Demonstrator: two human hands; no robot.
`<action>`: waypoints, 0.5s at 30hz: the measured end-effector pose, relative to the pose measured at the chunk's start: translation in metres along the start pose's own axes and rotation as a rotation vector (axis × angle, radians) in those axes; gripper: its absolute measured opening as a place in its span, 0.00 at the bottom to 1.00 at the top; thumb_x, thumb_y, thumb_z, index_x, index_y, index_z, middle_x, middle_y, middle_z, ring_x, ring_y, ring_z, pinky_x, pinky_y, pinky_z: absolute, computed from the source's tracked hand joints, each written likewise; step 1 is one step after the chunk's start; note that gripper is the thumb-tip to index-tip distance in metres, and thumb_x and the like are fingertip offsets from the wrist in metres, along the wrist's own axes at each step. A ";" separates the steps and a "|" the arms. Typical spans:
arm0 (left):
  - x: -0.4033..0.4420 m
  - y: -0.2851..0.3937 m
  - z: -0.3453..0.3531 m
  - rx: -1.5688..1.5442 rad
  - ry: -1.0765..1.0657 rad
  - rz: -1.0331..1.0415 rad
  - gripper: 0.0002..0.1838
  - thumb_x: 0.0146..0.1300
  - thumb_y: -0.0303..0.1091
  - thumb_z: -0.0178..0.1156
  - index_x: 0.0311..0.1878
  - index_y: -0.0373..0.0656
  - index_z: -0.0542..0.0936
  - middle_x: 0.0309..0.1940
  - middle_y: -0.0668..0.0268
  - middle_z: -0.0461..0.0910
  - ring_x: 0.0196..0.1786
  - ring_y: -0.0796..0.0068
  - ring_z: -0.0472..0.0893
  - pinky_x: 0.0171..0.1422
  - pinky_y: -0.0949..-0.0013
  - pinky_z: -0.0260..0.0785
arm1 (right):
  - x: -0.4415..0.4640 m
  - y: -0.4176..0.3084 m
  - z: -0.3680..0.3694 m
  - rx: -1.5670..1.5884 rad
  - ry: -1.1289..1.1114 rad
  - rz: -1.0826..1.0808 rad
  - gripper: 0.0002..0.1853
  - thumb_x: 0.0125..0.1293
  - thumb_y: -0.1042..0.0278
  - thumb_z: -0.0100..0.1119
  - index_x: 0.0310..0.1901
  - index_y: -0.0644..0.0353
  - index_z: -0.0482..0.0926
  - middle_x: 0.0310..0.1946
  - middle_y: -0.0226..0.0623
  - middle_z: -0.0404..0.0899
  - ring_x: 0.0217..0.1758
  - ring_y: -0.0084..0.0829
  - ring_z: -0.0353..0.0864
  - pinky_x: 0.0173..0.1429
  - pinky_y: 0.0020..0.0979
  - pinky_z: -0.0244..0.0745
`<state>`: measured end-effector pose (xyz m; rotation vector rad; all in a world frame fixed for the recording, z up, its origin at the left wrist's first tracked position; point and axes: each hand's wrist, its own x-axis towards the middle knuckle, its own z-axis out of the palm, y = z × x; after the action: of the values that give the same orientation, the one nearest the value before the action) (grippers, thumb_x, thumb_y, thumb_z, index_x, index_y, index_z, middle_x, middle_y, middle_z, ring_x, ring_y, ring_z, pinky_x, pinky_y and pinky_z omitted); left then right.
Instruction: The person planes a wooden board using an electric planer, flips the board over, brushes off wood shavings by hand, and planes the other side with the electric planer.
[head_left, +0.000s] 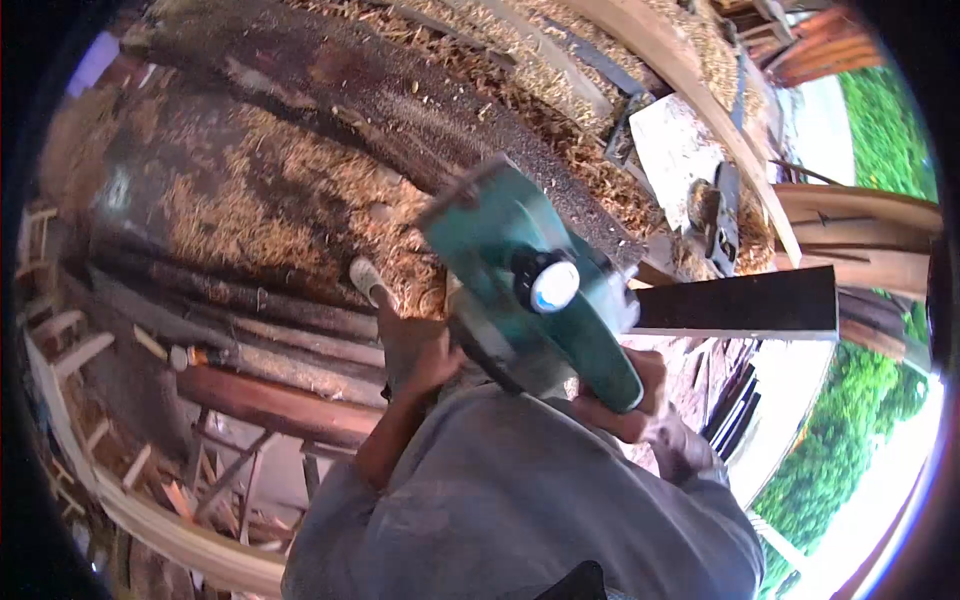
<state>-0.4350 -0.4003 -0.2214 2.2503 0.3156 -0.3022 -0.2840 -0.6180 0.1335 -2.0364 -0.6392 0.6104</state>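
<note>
A green power tool (500,270) with a white and black round knob is held up in front of my body, slightly blurred. My right hand (630,395) is wrapped round its rear handle. On the other side, my left hand (437,362) hangs beside my leg, left of the tool; its fingers are blurred and partly hidden, so its grip cannot be made out. A dark board (740,303) with a pale edge extends to the right behind the tool.
Wood shavings (225,215) cover the ground around my shoe (368,278). A thick dark plank (400,110) crosses the top. A hammer (190,356) lies near a reddish beam (270,405) at left. A metal hand plane (724,215) stands at upper right.
</note>
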 end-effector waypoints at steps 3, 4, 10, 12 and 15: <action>-0.005 0.014 -0.036 -0.126 0.246 -0.071 0.14 0.63 0.26 0.55 0.51 0.33 0.75 0.46 0.52 0.80 0.49 0.52 0.80 0.54 0.56 0.72 | -0.050 0.032 -0.024 -0.044 -0.029 0.195 0.16 0.51 0.70 0.74 0.41 0.67 0.83 0.26 0.40 0.81 0.25 0.33 0.83 0.27 0.33 0.75; -0.004 0.034 -0.061 -0.238 0.390 -0.109 0.13 0.64 0.25 0.54 0.50 0.33 0.75 0.45 0.52 0.80 0.48 0.52 0.80 0.54 0.56 0.72 | -0.057 0.031 -0.027 -0.040 0.055 0.224 0.14 0.51 0.70 0.73 0.39 0.65 0.83 0.24 0.39 0.81 0.24 0.31 0.82 0.29 0.33 0.75; 0.026 0.267 -0.136 -0.391 0.229 0.814 0.25 0.59 0.24 0.65 0.60 0.38 0.73 0.53 0.55 0.77 0.55 0.57 0.79 0.61 0.56 0.70 | -0.092 0.060 -0.050 0.039 0.062 0.592 0.10 0.52 0.71 0.68 0.31 0.65 0.78 0.21 0.35 0.78 0.23 0.24 0.76 0.30 0.33 0.73; 0.044 0.306 -0.091 -0.492 0.133 0.832 0.25 0.59 0.28 0.70 0.60 0.40 0.75 0.56 0.55 0.77 0.58 0.51 0.78 0.64 0.54 0.69 | -0.089 0.061 -0.051 0.037 0.069 0.623 0.11 0.51 0.70 0.69 0.31 0.66 0.78 0.20 0.35 0.77 0.23 0.25 0.76 0.29 0.33 0.72; 0.068 0.319 -0.047 -0.457 0.100 0.794 0.23 0.59 0.29 0.70 0.57 0.39 0.76 0.48 0.54 0.81 0.51 0.54 0.82 0.58 0.54 0.75 | -0.098 0.072 -0.055 -0.069 0.028 0.545 0.12 0.51 0.69 0.69 0.31 0.67 0.78 0.19 0.33 0.77 0.22 0.22 0.74 0.27 0.32 0.70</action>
<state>-0.2624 -0.5560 0.0118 1.7670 -0.4253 0.2798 -0.3072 -0.7483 0.1157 -2.2900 -0.0764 0.8771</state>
